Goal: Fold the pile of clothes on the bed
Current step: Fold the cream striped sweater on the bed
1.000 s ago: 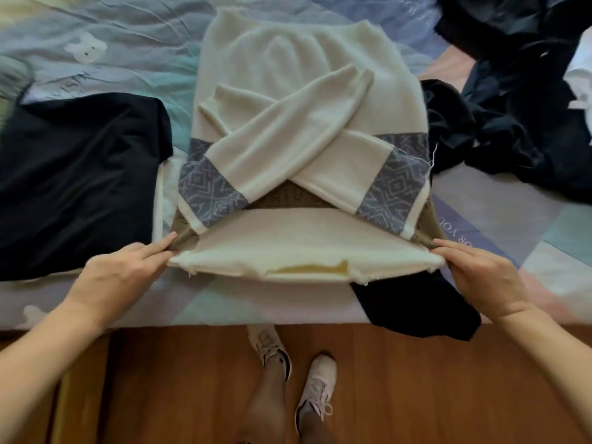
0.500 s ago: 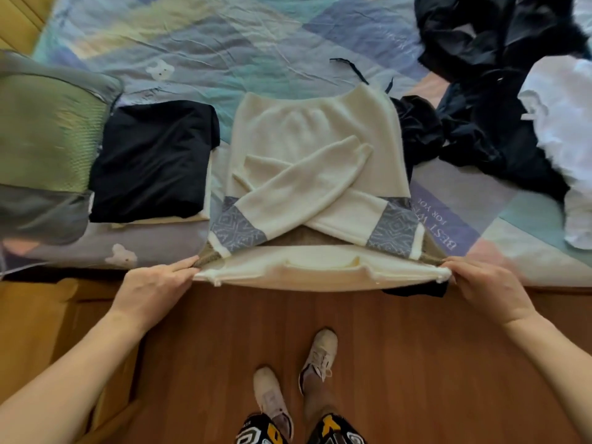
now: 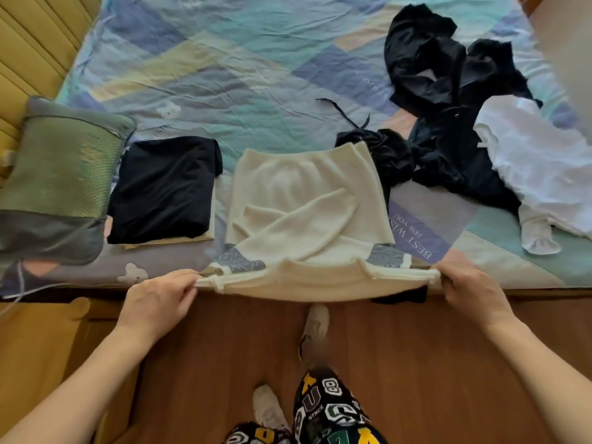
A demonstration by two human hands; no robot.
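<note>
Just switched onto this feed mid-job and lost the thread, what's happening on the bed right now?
A person is partway through folding a cream sweater at the near edge of the bed. Its sleeves are crossed over the body, and the left hand and right hand each pinch an end of the near edge, lifted off the bed. A folded black garment lies to the left; unfolded dark clothes and a white garment wait on the right.

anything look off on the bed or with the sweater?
Mostly fine. The cream sweater lies a bit askew, and its near edge hangs off the bed between the left hand and right hand. Black clothes remain heaped unfolded.
</note>
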